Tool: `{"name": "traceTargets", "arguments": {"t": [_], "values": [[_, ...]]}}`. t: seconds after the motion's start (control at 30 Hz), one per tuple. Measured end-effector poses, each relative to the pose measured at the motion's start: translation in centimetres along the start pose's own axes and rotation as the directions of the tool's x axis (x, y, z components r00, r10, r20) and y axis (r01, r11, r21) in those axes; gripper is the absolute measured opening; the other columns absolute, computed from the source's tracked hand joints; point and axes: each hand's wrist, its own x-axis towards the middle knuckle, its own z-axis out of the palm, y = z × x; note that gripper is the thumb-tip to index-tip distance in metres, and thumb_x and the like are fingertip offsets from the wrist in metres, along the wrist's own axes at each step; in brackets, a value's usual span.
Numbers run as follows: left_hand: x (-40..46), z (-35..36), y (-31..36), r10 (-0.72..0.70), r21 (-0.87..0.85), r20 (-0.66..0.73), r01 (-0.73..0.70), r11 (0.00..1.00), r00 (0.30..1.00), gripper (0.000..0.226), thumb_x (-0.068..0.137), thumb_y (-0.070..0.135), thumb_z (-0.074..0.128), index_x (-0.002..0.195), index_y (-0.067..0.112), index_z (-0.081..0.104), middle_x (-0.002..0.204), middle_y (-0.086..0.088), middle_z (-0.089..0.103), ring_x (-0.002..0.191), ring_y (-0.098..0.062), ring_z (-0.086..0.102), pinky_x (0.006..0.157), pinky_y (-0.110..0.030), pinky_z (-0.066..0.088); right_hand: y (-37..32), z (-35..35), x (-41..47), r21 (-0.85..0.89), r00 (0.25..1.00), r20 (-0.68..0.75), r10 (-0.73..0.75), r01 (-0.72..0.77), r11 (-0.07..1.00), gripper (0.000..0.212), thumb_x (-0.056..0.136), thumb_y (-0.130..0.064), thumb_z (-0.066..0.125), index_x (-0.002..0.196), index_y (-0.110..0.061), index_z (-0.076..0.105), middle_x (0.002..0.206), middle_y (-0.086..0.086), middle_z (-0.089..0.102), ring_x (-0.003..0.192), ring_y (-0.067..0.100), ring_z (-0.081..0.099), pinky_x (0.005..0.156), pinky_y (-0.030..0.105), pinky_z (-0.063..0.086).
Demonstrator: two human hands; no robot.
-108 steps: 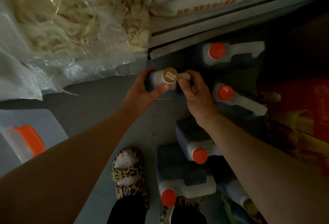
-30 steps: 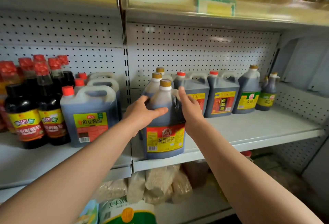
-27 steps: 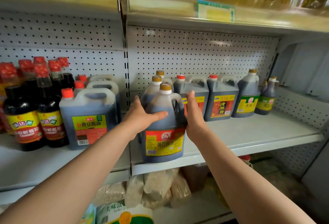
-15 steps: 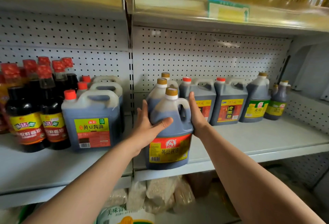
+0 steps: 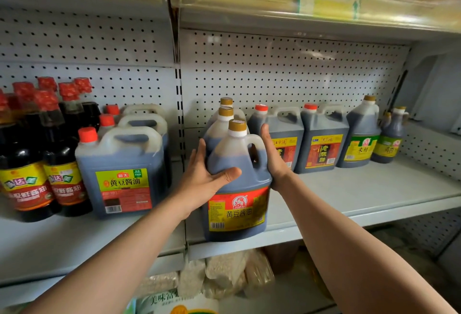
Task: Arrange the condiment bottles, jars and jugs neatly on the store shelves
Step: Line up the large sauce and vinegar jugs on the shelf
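On the shelf (image 5: 349, 189) front edge, soy sauce jug (image 5: 235, 189) stands upright ahead of two matching jugs. Left hand (image 5: 203, 184) and right hand (image 5: 273, 156) press its sides, fingers straight. Full, probably heavy, slick plastic; the handle gives a surer hold.

On the shelf (image 5: 374, 196), a soy sauce jug (image 5: 237, 189) stands at the near edge between two hands, two like jugs (image 5: 219, 124) in file behind it, handled jugs (image 5: 122, 171) left, vinegar jugs (image 5: 321, 144) far right.
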Motion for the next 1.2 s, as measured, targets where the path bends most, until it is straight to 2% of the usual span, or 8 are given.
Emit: {"name": "traceTargets", "arguments": {"t": [0.13, 0.23, 0.37, 0.5, 0.73, 0.97, 1.1, 1.2], "values": [[0.0, -0.6, 0.0, 0.019, 0.082, -0.016, -0.018, 0.996, 1.0, 0.144, 0.045, 0.086, 0.07, 0.159, 0.025, 0.007, 0.163, 0.004, 0.02, 0.148, -0.016, 0.025, 0.119, -0.045, 0.029, 0.2, 0.3, 0.4, 0.022, 0.999, 0.033, 0.013, -0.013, 1.0, 0.087, 0.088, -0.081, 0.029, 0.139, -0.016, 0.059, 0.13, 0.015, 0.066, 0.122, 0.027, 0.063, 0.089, 0.032, 0.056], [-0.1, -0.8, -0.1, 0.028, 0.118, -0.017, -0.026, 0.993, 0.999, 0.138, 0.05, 0.082, 0.074, 0.159, 0.025, 0.011, 0.161, 0.001, 0.024, 0.147, -0.018, 0.027, 0.118, -0.045, 0.031, 0.1, 0.3, 0.7, 0.026, 0.999, 0.046, -0.005, 0.004, 1.0, 0.086, 0.091, -0.079, 0.031, 0.141, -0.014, 0.057, 0.134, 0.019, 0.062, 0.127, 0.031, 0.059, 0.097, 0.036, 0.054], [-0.8, -0.5, 0.1, 0.011, 0.131, 0.009, -0.012, 0.991, 1.0, 0.137, 0.051, 0.077, 0.068, 0.159, 0.025, 0.0, 0.166, 0.004, 0.006, 0.152, -0.016, 0.01, 0.121, -0.046, 0.024, 0.1, 0.3, 1.2, 0.063, 0.998, 0.049, -0.026, 0.022, 0.998, 0.086, 0.09, -0.079, 0.033, 0.142, -0.013, 0.055, 0.141, 0.025, 0.055, 0.133, 0.036, 0.052, 0.109, 0.046, 0.042], [-0.8, -0.7, 0.4, -0.012, 0.144, 0.04, 0.007, 0.99, 0.999, 0.139, 0.05, 0.078, 0.064, 0.158, 0.026, -0.007, 0.167, 0.005, -0.004, 0.153, -0.015, 0.001, 0.122, -0.046, 0.02, 0.2, 0.2, 1.5, 0.115, 0.996, 0.085, 0.002, -0.011, 0.993, 0.089, 0.089, -0.081, 0.036, 0.139, -0.011, 0.057, 0.131, 0.02, 0.064, 0.122, 0.03, 0.061, 0.095, 0.039, 0.052], [-0.7, -0.9, 0.7, -0.004, 0.164, 0.009, 0.003, 0.986, 1.0, 0.135, 0.053, 0.074, 0.066, 0.159, 0.025, -0.001, 0.166, 0.004, 0.009, 0.152, -0.016, 0.014, 0.12, -0.043, 0.026, 0.2, 0.3, 1.8, 0.115, 0.998, 0.056, 0.012, -0.019, 0.993, 0.091, 0.087, -0.081, 0.036, 0.134, -0.007, 0.06, 0.123, 0.023, 0.066, 0.113, 0.03, 0.065, 0.087, 0.037, 0.055], [-1.2, -0.5, 0.3, -0.004, 0.163, -0.011, 0.006, 0.987, 1.0, 0.135, 0.052, 0.081, 0.067, 0.159, 0.031, 0.002, 0.166, 0.004, 0.013, 0.15, -0.018, 0.02, 0.117, -0.044, 0.031, 0.3, 0.4, -0.5, -0.009, 0.999, -0.04, -0.021, 0.021, 1.0, 0.094, 0.091, -0.077, 0.027, 0.142, -0.003, 0.051, 0.141, 0.03, 0.052, 0.131, 0.042, 0.052, 0.11, 0.05, 0.042], [-2.4, -0.3, 0.0, -0.038, 0.1, -0.013, 0.039, 0.994, 0.999, 0.12, 0.049, 0.085, 0.067, 0.15, 0.057, 0.008, 0.162, 0.005, 0.026, 0.141, -0.023, 0.04, 0.11, -0.046, 0.042, 2.3, -0.6, -3.9, -0.096, 0.996, -0.022, -0.086, 0.084, 0.992, 0.075, 0.092, -0.075, 0.026, 0.14, -0.028, 0.057, 0.143, 0.007, 0.059, 0.134, 0.027, 0.053, 0.111, 0.044, 0.044], [-3.5, 0.3, 0.2, -0.061, 0.011, -0.076, 0.062, 0.998, 0.995, 0.104, 0.062, 0.07, 0.077, 0.147, 0.06, 0.018, 0.145, 0.011, 0.05, 0.124, -0.018, 0.056, 0.101, -0.042, 0.05, 4.6, -1.0, -7.1, -0.185, 0.999, -0.008, -0.048, 0.046, 0.982, 0.071, 0.082, -0.08, 0.05, 0.141, -0.042, 0.052, 0.143, -0.007, 0.059, 0.133, 0.016, 0.054, 0.104, 0.036, 0.048]]}}
